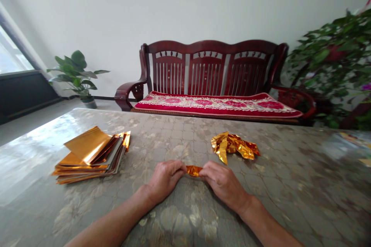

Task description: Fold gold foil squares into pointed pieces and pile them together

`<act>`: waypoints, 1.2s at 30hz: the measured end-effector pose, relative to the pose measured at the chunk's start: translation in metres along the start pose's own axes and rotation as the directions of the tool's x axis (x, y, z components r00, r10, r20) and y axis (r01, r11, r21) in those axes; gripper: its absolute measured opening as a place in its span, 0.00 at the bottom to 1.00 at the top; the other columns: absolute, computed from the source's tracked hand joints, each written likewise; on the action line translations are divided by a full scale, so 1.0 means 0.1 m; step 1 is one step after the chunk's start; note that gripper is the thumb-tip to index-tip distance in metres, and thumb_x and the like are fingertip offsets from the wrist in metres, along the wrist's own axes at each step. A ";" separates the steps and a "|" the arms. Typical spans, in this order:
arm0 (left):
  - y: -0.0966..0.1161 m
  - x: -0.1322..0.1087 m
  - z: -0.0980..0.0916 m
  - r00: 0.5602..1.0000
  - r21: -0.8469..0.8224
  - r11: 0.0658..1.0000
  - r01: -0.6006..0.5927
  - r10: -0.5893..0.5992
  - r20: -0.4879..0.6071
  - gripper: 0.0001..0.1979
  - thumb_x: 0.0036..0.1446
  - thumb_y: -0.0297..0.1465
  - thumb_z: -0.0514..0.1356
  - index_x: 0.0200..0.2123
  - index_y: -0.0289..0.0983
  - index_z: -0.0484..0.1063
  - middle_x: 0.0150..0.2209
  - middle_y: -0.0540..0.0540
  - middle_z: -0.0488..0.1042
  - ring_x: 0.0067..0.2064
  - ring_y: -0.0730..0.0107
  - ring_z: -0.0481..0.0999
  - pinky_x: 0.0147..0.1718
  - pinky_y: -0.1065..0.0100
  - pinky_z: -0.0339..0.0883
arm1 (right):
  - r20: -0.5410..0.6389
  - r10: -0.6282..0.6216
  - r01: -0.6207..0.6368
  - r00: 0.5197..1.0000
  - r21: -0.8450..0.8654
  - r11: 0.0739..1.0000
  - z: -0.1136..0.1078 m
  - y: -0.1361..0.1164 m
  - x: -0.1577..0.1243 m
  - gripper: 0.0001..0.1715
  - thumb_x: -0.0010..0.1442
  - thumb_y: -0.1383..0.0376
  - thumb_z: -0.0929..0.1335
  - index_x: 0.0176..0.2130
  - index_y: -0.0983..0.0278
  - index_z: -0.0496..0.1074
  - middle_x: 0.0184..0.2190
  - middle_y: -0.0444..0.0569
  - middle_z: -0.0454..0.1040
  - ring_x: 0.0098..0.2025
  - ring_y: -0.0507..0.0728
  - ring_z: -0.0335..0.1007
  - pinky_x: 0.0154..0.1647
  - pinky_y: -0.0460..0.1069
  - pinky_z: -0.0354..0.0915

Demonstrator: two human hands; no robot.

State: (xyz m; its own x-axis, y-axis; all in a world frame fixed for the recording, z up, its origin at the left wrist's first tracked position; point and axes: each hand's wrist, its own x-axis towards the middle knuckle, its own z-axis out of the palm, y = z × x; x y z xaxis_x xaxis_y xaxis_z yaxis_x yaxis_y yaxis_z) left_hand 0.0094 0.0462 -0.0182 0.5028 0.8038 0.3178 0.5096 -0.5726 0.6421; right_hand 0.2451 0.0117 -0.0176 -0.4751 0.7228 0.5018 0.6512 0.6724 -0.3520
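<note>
Gold foil strip (194,170) pinched between both hands, just above the tabletop

From my remote seat, the foil looks feather-light, soft and slippery, likely to crease at a touch, so its ends are the places to hold. The left hand (165,180) and right hand (223,184) pinch one end each, their fingers (180,166) curled and pressed together. (I cannot tell whether the strip touches the table.) Counted: one strip; one crumpled foil heap (234,146) ahead, its pieces uncountable; one stack of foil sheets (89,158) left, too layered to count; all over one marble-patterned tabletop (179,135).
</note>
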 end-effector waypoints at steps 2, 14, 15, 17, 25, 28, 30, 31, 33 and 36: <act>0.01 -0.01 0.01 1.000 -0.028 1.000 0.002 -0.003 -0.008 0.07 0.59 0.25 0.57 0.31 0.40 0.74 0.30 0.53 0.77 0.33 0.73 0.76 0.35 0.74 0.65 | -0.001 -0.003 0.003 1.000 0.001 1.000 -0.01 0.00 0.00 0.12 0.66 0.73 0.62 0.38 0.62 0.73 0.32 0.46 0.72 0.35 0.53 0.70 0.36 0.46 0.63; -0.03 0.00 0.12 0.996 0.020 0.996 0.089 -0.088 -0.005 0.04 0.58 0.26 0.58 0.36 0.41 0.69 0.30 0.55 0.76 0.33 0.72 0.76 0.33 0.74 0.64 | -0.034 0.042 -0.044 0.999 -0.069 0.997 0.00 -0.08 0.03 0.06 0.65 0.69 0.65 0.37 0.62 0.71 0.32 0.47 0.72 0.36 0.55 0.69 0.36 0.48 0.63; -0.03 0.00 0.13 0.996 0.018 0.995 0.093 -0.093 -0.004 0.04 0.59 0.26 0.58 0.36 0.41 0.69 0.31 0.55 0.76 0.33 0.72 0.77 0.34 0.74 0.64 | -0.034 0.048 -0.050 0.998 -0.064 0.997 0.00 -0.08 0.03 0.05 0.65 0.69 0.65 0.37 0.61 0.71 0.32 0.47 0.72 0.36 0.55 0.69 0.37 0.48 0.63; -0.04 0.00 0.13 0.994 0.008 0.994 0.105 -0.105 -0.004 0.03 0.59 0.27 0.57 0.37 0.42 0.68 0.31 0.55 0.76 0.33 0.72 0.77 0.34 0.73 0.64 | -0.037 0.075 -0.076 0.997 -0.043 0.996 0.01 -0.09 0.03 0.05 0.63 0.70 0.66 0.40 0.61 0.70 0.33 0.47 0.74 0.37 0.56 0.71 0.39 0.49 0.64; -0.01 0.01 0.11 0.993 -0.064 0.991 0.117 -0.118 -0.008 0.05 0.58 0.28 0.58 0.38 0.42 0.66 0.32 0.55 0.75 0.35 0.71 0.77 0.35 0.72 0.66 | -0.034 0.170 -0.170 0.985 0.020 0.985 0.04 -0.08 0.00 0.20 0.58 0.72 0.68 0.49 0.59 0.67 0.42 0.48 0.77 0.44 0.58 0.74 0.48 0.53 0.68; -0.02 0.02 0.12 0.993 -0.158 0.981 0.111 -0.116 -0.021 0.09 0.56 0.25 0.59 0.39 0.41 0.66 0.32 0.55 0.76 0.34 0.72 0.77 0.34 0.73 0.68 | -0.036 0.182 -0.181 0.983 0.030 0.983 0.04 -0.09 -0.01 0.21 0.57 0.74 0.67 0.50 0.59 0.67 0.43 0.47 0.77 0.44 0.58 0.74 0.48 0.53 0.68; -0.03 0.02 0.13 0.992 -0.192 0.975 0.113 -0.121 -0.029 0.11 0.54 0.23 0.59 0.40 0.41 0.65 0.33 0.55 0.76 0.34 0.73 0.77 0.34 0.73 0.69 | -0.045 0.182 -0.180 0.982 0.039 0.983 0.04 -0.09 -0.01 0.21 0.57 0.74 0.65 0.50 0.59 0.66 0.43 0.48 0.77 0.44 0.58 0.75 0.48 0.53 0.69; -0.03 0.03 0.14 0.992 -0.195 0.974 0.113 -0.122 -0.035 0.12 0.53 0.23 0.58 0.40 0.41 0.65 0.33 0.55 0.76 0.34 0.73 0.77 0.34 0.73 0.69 | -0.050 0.180 -0.178 0.982 0.044 0.983 0.04 -0.09 -0.01 0.22 0.56 0.74 0.65 0.50 0.59 0.66 0.43 0.48 0.77 0.44 0.58 0.74 0.48 0.53 0.69; -0.06 0.03 0.15 0.992 -0.189 0.976 0.107 -0.119 -0.051 0.14 0.52 0.22 0.58 0.42 0.41 0.65 0.33 0.55 0.76 0.34 0.73 0.77 0.35 0.73 0.70 | -0.058 0.175 -0.173 0.983 0.052 0.984 0.04 -0.09 -0.01 0.23 0.55 0.75 0.64 0.50 0.60 0.66 0.44 0.49 0.77 0.45 0.58 0.74 0.49 0.54 0.69; -0.09 0.03 0.18 0.992 -0.206 0.974 0.095 -0.111 -0.064 0.18 0.51 0.21 0.57 0.46 0.41 0.64 0.36 0.54 0.77 0.33 0.74 0.77 0.35 0.72 0.72 | -0.062 0.182 -0.178 0.981 0.057 0.982 0.04 -0.09 -0.02 0.24 0.54 0.76 0.63 0.49 0.60 0.66 0.44 0.49 0.76 0.46 0.58 0.74 0.49 0.54 0.69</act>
State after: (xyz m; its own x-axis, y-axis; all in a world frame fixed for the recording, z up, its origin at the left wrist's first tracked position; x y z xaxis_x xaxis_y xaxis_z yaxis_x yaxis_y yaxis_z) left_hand 0.0189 0.0511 -0.0353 0.3972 0.8711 0.2889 0.4004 -0.4478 0.7995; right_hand 0.2376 0.0049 -0.0183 -0.3111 0.8217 0.4775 0.6906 0.5406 -0.4805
